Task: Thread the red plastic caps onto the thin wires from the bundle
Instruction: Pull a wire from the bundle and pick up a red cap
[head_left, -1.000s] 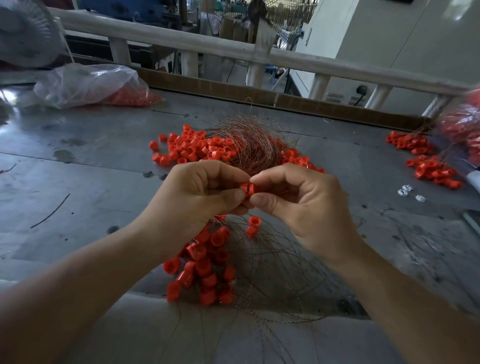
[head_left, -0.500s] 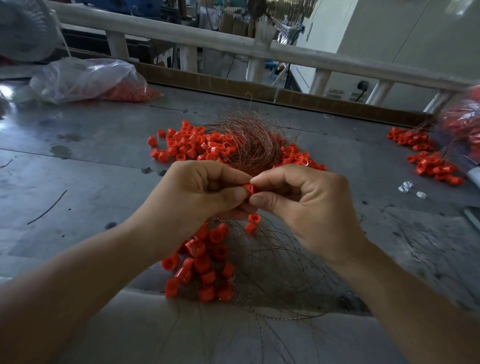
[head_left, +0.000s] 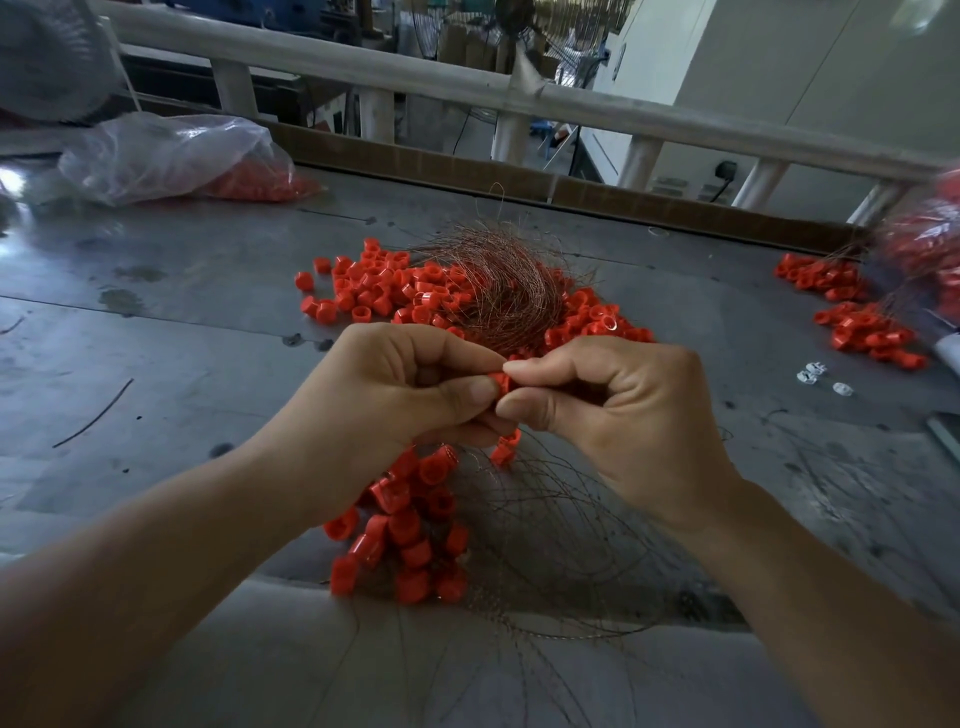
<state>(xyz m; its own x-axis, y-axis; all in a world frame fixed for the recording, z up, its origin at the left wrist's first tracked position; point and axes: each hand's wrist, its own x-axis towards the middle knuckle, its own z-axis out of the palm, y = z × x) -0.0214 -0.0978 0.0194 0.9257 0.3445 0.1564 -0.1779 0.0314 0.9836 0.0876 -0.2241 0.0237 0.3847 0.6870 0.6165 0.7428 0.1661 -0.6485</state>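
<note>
Head view shows left hand (head_left: 395, 400) and right hand (head_left: 618, 410) together pinching one small red plastic cap (head_left: 503, 382), thin copper wire bundle (head_left: 498, 296) just beyond; steady fingers should help threading

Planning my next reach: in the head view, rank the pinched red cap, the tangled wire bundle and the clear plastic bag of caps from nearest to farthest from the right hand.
1. Pinched red cap: at the fingertips of the right hand.
2. Wire bundle: just beyond it, centre.
3. Plastic bag: far left, at the back.
</note>
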